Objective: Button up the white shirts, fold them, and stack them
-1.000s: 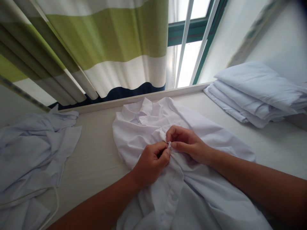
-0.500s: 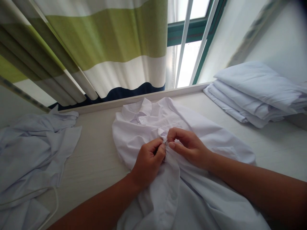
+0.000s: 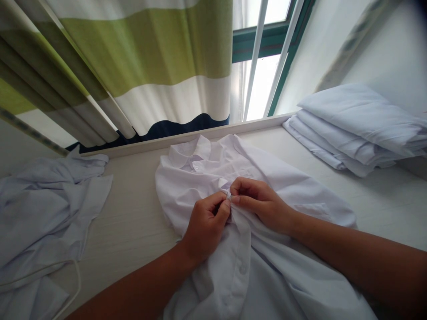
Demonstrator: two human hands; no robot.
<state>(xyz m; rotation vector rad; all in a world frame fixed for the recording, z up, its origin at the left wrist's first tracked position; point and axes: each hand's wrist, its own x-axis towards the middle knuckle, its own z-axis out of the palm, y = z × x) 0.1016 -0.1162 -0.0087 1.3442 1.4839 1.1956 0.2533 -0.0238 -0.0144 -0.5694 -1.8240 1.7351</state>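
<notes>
Two bare hands on one white shirt (image 3: 273,258), front up, middle of the white tabletop (image 3: 133,218), collar (image 3: 202,149) toward the window side. Left hand (image 3: 205,226) pinches the front placket between thumb and forefinger, fabric bunched there. Right hand (image 3: 267,206) pinches at the same spot, thumb and index tips on the cloth, nearly touching the left's; can't tell if a button sits between them. Button (image 3: 243,269) visible lower on the placket, collar button (image 3: 196,167) up top. Chest pocket (image 3: 312,208) just beyond the right wrist. Folded stack of white cloth (image 3: 356,126) at far right, loose white garment pile (image 3: 43,209) at left, pale cord (image 3: 79,278) looped over its near end. Striped curtain (image 3: 150,49) hangs behind.
</notes>
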